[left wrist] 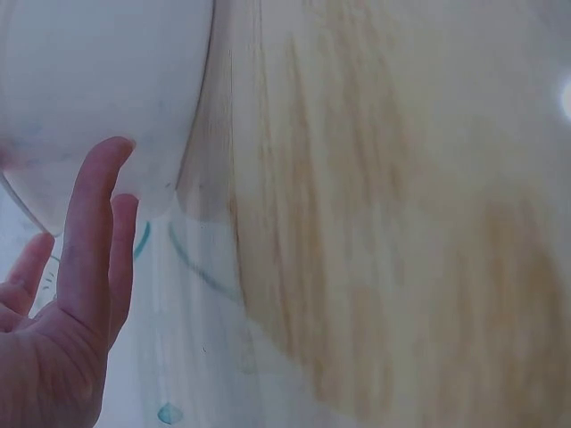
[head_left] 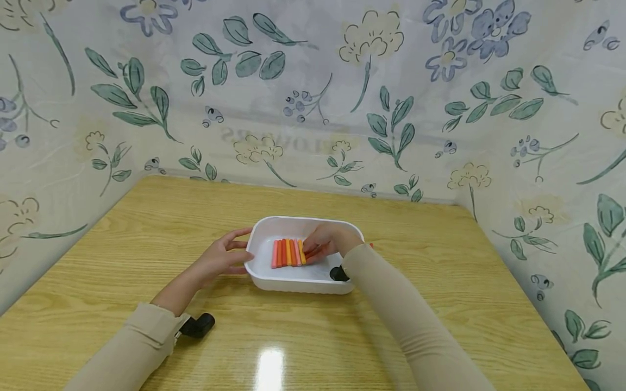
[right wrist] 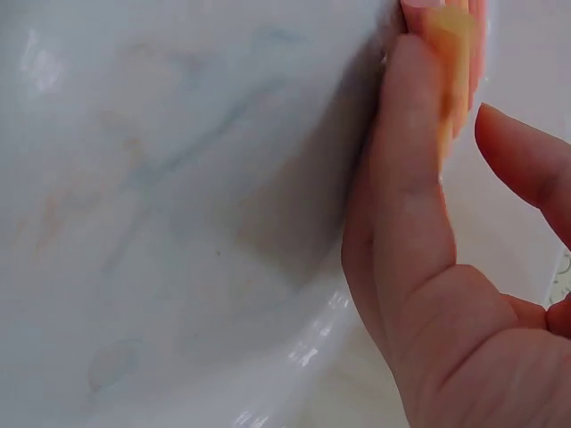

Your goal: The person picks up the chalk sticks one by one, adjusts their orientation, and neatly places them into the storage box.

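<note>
A white oblong plastic basin stands on the table. On its floor lies a side-by-side row of short coloured sticks in pink, red, orange and yellow. My left hand is at the basin's left end, its straight, spread fingers along the outer wall and the thumb over the rim. Inside the basin, my right hand reaches down, fingertips against the right end of the row. In the right wrist view, its fingers lie straight beside the sticks, with the thumb apart.
Wood-grain table spreads around the basin. A small red end shows just past the basin's right side, mostly hidden. Black wrist cameras hang at the left cuff and right cuff. Floral cloth closes off the back and sides.
</note>
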Action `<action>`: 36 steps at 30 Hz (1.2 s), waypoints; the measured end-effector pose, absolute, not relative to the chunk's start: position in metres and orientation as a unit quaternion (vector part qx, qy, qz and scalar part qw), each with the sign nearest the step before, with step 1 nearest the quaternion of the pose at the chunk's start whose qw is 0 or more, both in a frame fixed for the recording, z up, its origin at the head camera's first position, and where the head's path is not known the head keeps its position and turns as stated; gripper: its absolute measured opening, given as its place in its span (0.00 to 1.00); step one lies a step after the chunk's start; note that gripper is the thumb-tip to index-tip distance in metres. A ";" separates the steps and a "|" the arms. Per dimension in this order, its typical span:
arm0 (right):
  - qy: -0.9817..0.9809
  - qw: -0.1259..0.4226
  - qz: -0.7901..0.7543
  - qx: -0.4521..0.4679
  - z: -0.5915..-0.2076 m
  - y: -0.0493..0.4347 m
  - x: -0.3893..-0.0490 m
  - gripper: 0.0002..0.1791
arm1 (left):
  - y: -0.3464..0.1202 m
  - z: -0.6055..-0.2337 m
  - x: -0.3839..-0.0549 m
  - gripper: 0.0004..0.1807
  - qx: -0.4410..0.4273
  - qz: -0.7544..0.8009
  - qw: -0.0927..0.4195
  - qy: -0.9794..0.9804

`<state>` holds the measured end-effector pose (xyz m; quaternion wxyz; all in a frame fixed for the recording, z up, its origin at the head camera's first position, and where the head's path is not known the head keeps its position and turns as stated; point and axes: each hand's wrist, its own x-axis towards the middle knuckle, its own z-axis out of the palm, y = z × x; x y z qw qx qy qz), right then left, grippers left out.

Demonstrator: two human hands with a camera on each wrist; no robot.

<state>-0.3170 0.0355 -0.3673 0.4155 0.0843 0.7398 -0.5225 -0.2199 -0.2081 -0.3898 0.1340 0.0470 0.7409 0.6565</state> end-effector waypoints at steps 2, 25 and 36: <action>0.740 0.416 -0.522 0.082 -0.367 0.036 -0.317 0.03 | -0.208 -0.390 -0.220 0.41 0.049 0.657 0.134 0.740; 0.721 0.365 -0.589 0.031 -0.324 0.054 -0.320 0.22 | -0.206 -0.388 -0.219 0.41 0.041 0.650 0.135 0.747; 0.709 0.336 -0.619 0.035 -0.310 0.079 -0.319 0.21 | -0.205 -0.389 -0.220 0.41 0.045 0.647 0.135 0.749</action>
